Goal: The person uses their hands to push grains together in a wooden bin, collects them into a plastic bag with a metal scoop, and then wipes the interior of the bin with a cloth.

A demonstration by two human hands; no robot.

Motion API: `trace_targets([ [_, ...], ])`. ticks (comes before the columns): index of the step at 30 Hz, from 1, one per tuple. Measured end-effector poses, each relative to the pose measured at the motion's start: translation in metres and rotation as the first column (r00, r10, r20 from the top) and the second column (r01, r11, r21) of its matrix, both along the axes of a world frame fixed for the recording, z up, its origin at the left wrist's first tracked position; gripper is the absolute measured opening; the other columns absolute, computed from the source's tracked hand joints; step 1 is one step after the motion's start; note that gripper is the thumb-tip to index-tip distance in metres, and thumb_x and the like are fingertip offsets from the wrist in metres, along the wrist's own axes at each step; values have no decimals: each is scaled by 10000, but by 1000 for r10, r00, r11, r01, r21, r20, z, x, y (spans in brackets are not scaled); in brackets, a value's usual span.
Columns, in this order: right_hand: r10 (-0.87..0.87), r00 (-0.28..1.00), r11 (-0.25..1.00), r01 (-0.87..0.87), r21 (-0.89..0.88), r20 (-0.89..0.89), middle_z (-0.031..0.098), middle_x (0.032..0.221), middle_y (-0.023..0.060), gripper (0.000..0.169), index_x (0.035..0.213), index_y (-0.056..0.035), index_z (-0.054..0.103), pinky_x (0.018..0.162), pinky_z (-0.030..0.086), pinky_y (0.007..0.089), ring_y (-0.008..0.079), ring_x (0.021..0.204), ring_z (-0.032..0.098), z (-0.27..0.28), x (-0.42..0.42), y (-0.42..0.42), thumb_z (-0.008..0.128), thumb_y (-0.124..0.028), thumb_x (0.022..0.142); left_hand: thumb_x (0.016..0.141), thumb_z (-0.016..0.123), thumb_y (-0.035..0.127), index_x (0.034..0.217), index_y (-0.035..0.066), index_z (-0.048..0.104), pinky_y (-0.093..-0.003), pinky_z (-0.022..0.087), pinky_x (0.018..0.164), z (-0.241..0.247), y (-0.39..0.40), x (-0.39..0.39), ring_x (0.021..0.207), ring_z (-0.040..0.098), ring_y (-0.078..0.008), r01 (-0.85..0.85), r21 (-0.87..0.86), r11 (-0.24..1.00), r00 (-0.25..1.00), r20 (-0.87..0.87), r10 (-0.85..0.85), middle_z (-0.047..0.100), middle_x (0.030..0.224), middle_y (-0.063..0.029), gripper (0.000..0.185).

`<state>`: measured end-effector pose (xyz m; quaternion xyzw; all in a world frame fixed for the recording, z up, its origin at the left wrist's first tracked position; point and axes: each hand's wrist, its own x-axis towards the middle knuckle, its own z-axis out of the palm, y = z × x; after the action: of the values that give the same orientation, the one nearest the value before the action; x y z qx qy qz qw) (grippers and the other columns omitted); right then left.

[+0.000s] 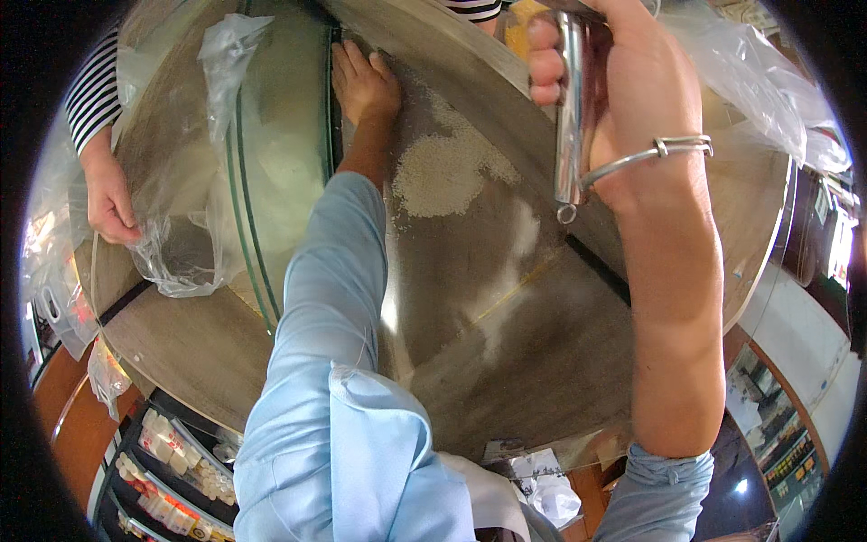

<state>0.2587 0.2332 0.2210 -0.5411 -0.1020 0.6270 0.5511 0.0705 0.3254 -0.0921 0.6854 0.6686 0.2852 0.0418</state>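
Note:
My right hand [643, 88] is raised over the right side of the bin, its fingers wrapped around a shiny metal handle [570, 122] with a small ring at its lower end. What the handle belongs to cannot be seen. My left hand [369, 85] reaches down into a wooden bin [521, 379] and rests with fingers together near the dark edge of a glass panel [288, 135]. It appears to hold nothing. Just right of it, a small heap of white grains [437, 176], like rice, lies on the bin floor.
Across on the left, another person's hand [112, 203] holds a clear plastic bag [183, 264]. More clear plastic [738, 81] hangs at the upper right. Shelves of packaged goods [169, 467] stand at lower left. A wooden divider [474, 74] slants behind the grains.

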Motion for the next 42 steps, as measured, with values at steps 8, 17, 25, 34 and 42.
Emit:
trace_targets([
  [8, -51, 984, 996, 63, -63, 170, 557, 592, 81, 264, 742, 7, 550, 398, 445, 277, 155, 438, 525, 4, 4, 2, 463, -197, 886, 938, 451, 170, 1209, 34, 517, -450, 390, 977, 18, -8, 9, 1140, 499, -374, 179, 22, 984, 976, 124, -180, 540, 1238, -176, 311],
  [17, -15, 993, 999, 18, -28, 120, 558, 587, 89, 282, 697, -13, 550, 419, 433, 303, 175, 441, 515, -8, 7, -3, 465, -210, 881, 945, 443, 258, 1399, -7, 336, -434, 240, 1127, 15, 9, 1, 1332, 337, -387, 359, -204, 911, 933, 62, -354, 365, 1447, -207, 537],
  [25, -17, 986, 999, 25, -44, 167, 565, 594, 86, 278, 693, -28, 546, 430, 434, 281, 165, 445, 509, 6, -4, -4, 475, -217, 883, 938, 449, 211, 1243, 45, 534, -414, 356, 1050, 27, -83, -6, 1228, 461, -356, 448, -152, 881, 885, 218, -412, 486, 1352, -167, 358],
  [34, -58, 982, 998, 57, 12, 180, 553, 618, 84, 229, 764, -37, 506, 433, 436, 286, 166, 485, 518, 2, -11, -4, 442, -206, 903, 912, 496, 156, 1129, 62, 613, -415, 410, 983, 12, -83, 15, 1138, 513, -356, 502, -41, 864, 827, 317, -465, 574, 1205, -144, 264],
  [42, -114, 956, 991, 91, 97, 269, 553, 654, 89, 195, 812, -31, 476, 442, 449, 289, 162, 505, 522, -4, -20, -1, 405, -178, 919, 870, 558, 141, 981, 82, 665, -412, 452, 905, 14, -115, 22, 1047, 562, -341, 662, 35, 749, 679, 395, -619, 614, 1097, -132, 166],
])
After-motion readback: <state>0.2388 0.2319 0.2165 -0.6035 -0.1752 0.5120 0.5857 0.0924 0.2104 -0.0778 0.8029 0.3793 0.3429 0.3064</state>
